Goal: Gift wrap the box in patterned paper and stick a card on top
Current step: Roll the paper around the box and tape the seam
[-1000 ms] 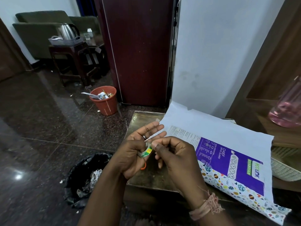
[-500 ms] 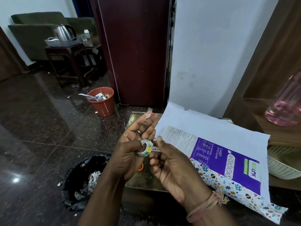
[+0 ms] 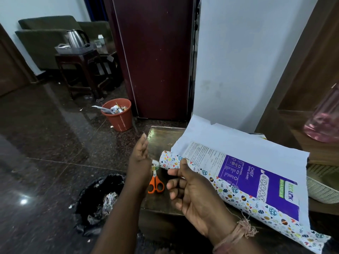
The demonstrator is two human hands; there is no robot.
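Note:
The purple-and-white box (image 3: 256, 177) lies on the patterned paper (image 3: 238, 197), whose white underside (image 3: 238, 144) stands up behind it. The near flap is folded up over the box's front edge. My right hand (image 3: 192, 191) presses its thumb on that flap near the left corner, with the other fingers loosely curled. My left hand (image 3: 139, 158) is just left of the box with fingers pointing up, and it holds a small tape roll (image 3: 155, 164) at its palm side. No card shows.
Orange-handled scissors (image 3: 156, 184) lie on the dark table (image 3: 161, 136) between my hands. A black rubbish bag (image 3: 99, 197) and an orange bin (image 3: 118, 115) stand on the floor to the left. On the right are a white basket (image 3: 322, 187) and a pink bottle (image 3: 324, 123).
My hands have parted. The right hand moved from the tape roll to the paper flap on the box. The left hand with the roll drew aside, uncovering the scissors.

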